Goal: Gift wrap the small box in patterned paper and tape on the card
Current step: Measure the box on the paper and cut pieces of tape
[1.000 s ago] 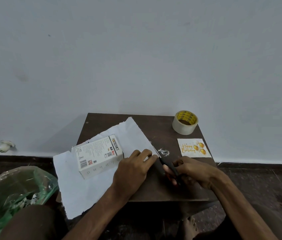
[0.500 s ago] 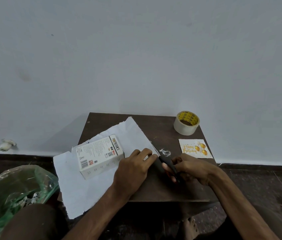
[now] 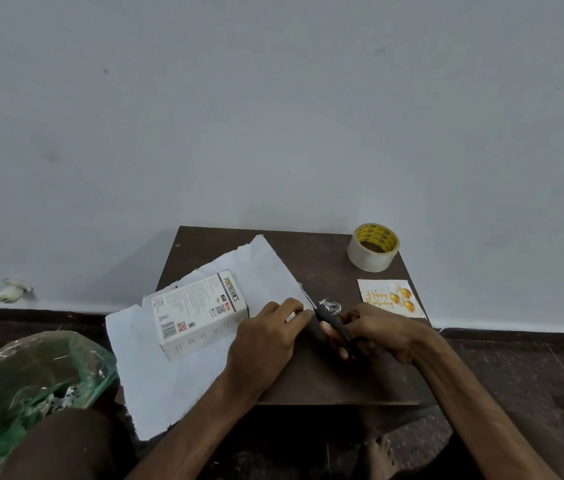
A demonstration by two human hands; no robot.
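One green plastic bag (image 3: 14,382) with pale scraps inside sits near left on the floor. A small crumpled white lump (image 3: 14,289) lies farther back, at the foot of the wall.

The paper sheet (image 3: 169,375) lies plain white side up over the left part of the dark brown table (image 3: 325,265). Its near-left part hangs past the table edge and its far edge is ragged. The small box (image 3: 201,313), white with printed text and a barcode, lies flat on the sheet, unwrapped, its long side running near-left to far-right.

The left hand (image 3: 266,337) is just right of the box, palm down, with fingers together pressing the sheet's right edge onto the table. Whether it touches the box is not clear.

The scissors (image 3: 334,325) have black handles and a thin blade pointing far-left, tip at the sheet's right edge just past the left fingertips. Cannot tell if the blades are apart. The right hand (image 3: 380,330) has its fingers curled round the handles, gripping them.

A crumpled clear scrap (image 3: 330,304) sits on the table just beyond the scissors. The card (image 3: 391,297), white with gold "Happy Birthday" lettering and gold balloons, lies flat by the table's right edge, just beyond the right hand. The tape roll (image 3: 373,247), clear with a yellow core, lies hole up on the far right corner, beyond the card. A bare foot (image 3: 380,455) shows below the table's near edge.
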